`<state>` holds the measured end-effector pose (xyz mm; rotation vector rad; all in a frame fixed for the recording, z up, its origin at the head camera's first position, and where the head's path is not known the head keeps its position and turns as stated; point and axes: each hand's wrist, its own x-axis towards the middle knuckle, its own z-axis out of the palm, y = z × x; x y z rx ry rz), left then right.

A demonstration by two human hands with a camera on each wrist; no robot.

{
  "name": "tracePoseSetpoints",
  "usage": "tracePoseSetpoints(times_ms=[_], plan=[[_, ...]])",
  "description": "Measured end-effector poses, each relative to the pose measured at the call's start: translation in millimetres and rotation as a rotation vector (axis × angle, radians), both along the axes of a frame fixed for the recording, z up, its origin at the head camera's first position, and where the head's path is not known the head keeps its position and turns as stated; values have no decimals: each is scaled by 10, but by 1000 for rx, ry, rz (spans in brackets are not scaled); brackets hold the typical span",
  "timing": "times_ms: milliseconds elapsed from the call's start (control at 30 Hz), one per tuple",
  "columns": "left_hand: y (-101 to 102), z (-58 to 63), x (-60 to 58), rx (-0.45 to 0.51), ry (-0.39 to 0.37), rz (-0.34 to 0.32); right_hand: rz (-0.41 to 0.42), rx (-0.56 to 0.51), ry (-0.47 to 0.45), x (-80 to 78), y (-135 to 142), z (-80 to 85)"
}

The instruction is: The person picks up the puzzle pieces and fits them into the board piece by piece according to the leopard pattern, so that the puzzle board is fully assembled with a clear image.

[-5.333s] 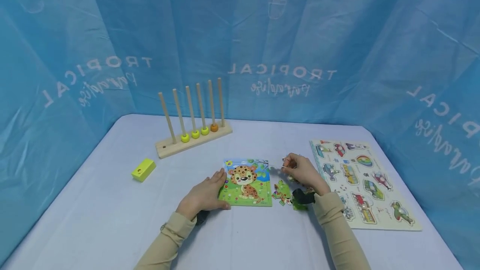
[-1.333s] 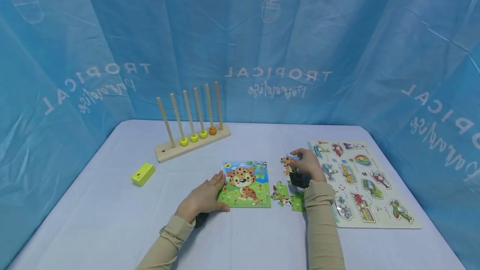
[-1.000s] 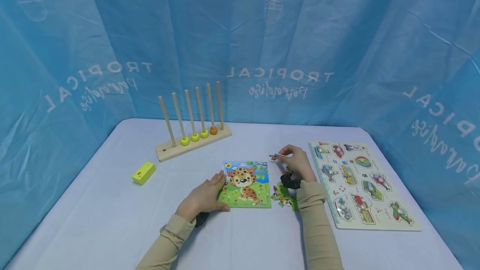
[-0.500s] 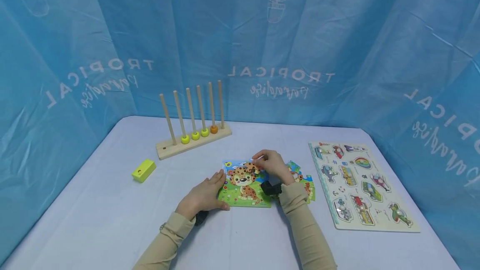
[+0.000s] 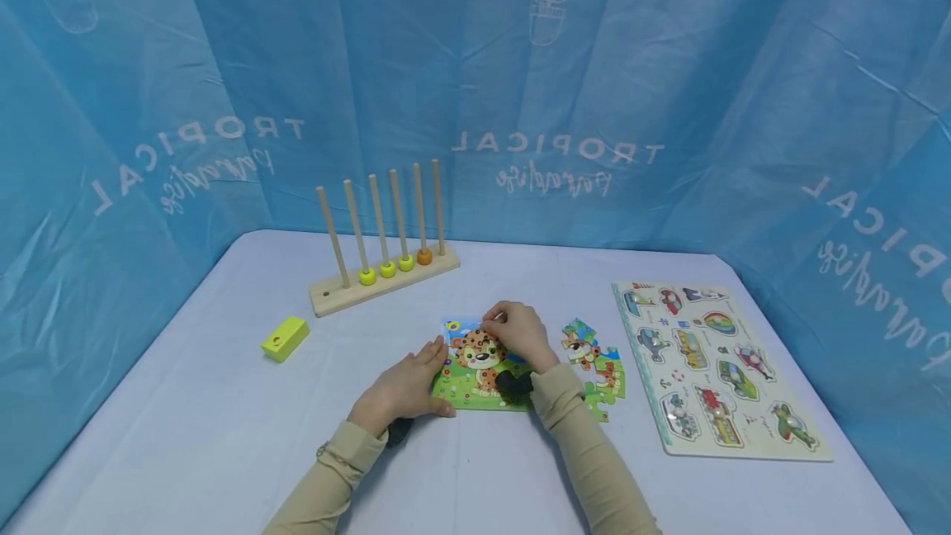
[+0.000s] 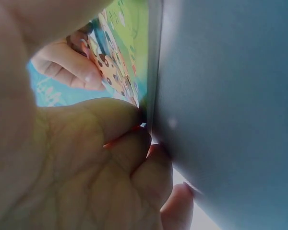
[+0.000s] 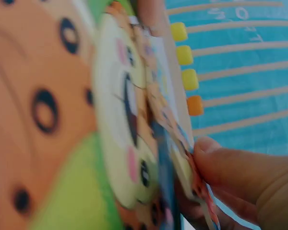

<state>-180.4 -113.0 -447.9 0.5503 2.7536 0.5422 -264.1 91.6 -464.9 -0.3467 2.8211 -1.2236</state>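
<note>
A jigsaw puzzle board (image 5: 462, 386) with a spotted leopard cub picture lies mid-table. My left hand (image 5: 404, 386) rests along its left edge, fingers straight; in the left wrist view the fingers lie against the board's side. Over the upper part of the board, my right hand (image 5: 520, 333) pinches a jigsaw piece (image 7: 185, 167) between thumb and fingers. That piece is orange with dark spots and stands tilted above the picture. Right of the board lie several joined or overlapping jigsaw pieces (image 5: 605, 371); my right wrist and its black camera hide part of the board.
A wooden peg stand (image 5: 334, 298) with yellow and orange beads stands at back left. In front of it sits a yellow block (image 5: 286, 338). At the right lies a wooden vehicle puzzle board (image 5: 679, 440). A blue curtain (image 5: 475, 205) hangs behind the table.
My right hand has lifted a jigsaw piece from the group at the right and carried it left over the leopard board. My left hand has stayed at the board's left edge.
</note>
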Motion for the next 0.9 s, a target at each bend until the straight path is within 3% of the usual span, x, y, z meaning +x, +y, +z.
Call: tracePoseSetpoints(times_ms=[400, 633, 800, 900], plan=[[3, -4, 9, 7, 0, 0, -92, 44, 72, 18, -84, -36], [3, 9, 14, 11, -3, 6, -67, 99, 83, 26, -100, -29], [9, 2, 19, 14, -11, 17, -58, -4, 60, 31, 5, -12], [5, 11, 25, 19, -11, 20, -99, -48, 48, 20, 160, 52]])
